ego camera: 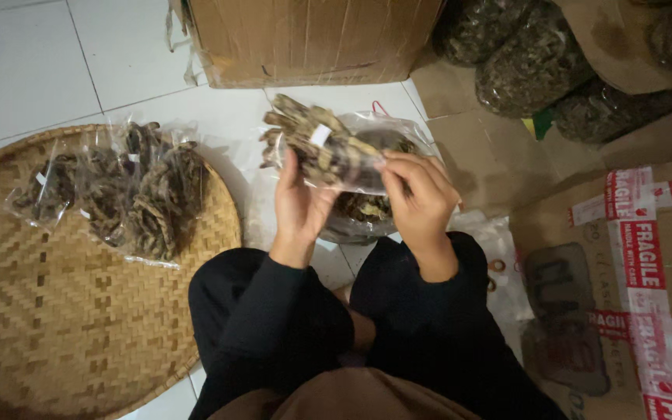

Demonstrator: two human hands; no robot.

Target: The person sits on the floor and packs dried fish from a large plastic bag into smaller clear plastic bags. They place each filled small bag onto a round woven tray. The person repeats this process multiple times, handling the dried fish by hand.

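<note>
A small clear plastic packet of dark dried strips [316, 148] is held up over the white tiled floor [25, 70], above the lap. Left hand [301, 204] is clamped on the packet's lower left side; right hand [420, 198] is pinched on its right end. Beneath it, a larger clear bag of the same dried material [367, 210] is seen. Three filled packets [122, 190] are laid at the upper edge of the round woven bamboo tray [56, 311].

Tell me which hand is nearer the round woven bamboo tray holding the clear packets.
Left. The left hand grips the clear packet of dried dark pieces just right of the round woven bamboo tray; the right hand holds the packet's far side, farther away.
</note>
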